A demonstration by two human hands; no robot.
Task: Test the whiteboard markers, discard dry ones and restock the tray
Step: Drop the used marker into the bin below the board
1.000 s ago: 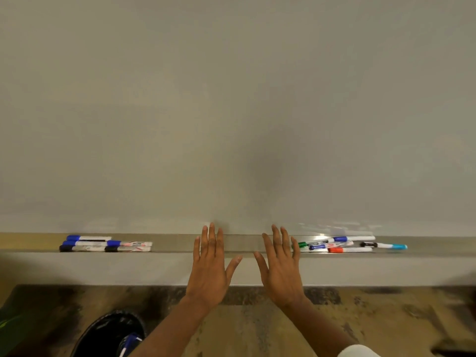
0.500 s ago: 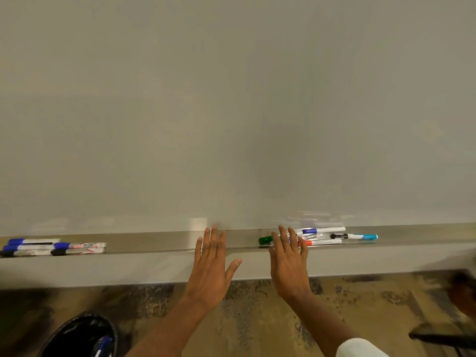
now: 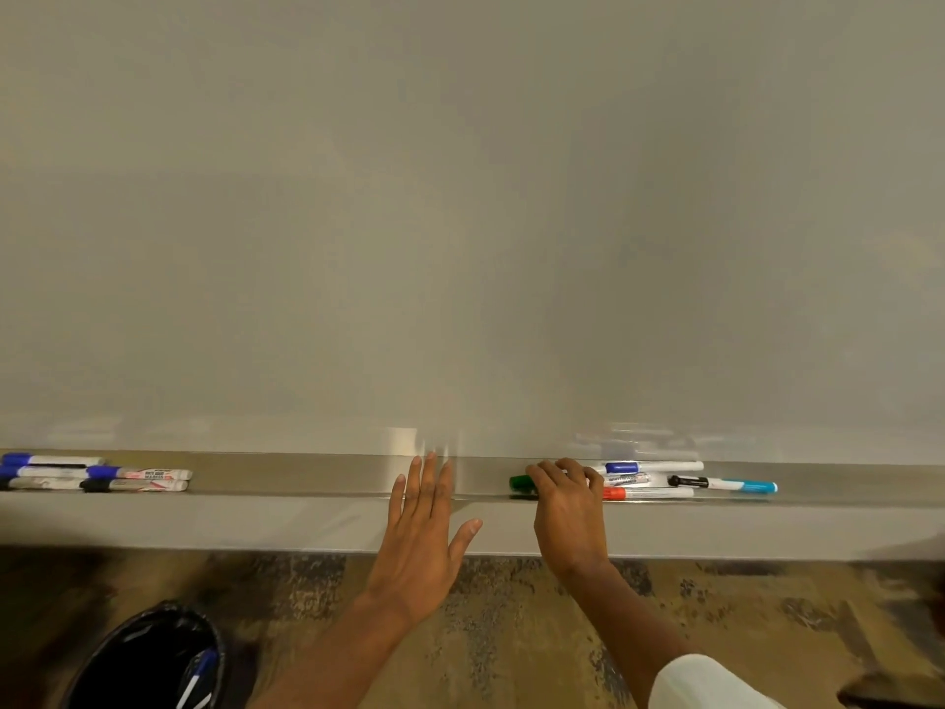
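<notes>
Green-capped white marker (image 3: 520,483) at lower centre-right is now gripped by the formerly flat right hand (image 3: 567,514); left hand (image 3: 419,539) stays spread.

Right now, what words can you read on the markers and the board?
Labels on the left markers: red and dark print, too blurred to read.
Label on a marker in the right pile: dark print, too blurred to read.
The green marker, gripped by the right hand: no print shows.
The whiteboard: no writing.
</notes>
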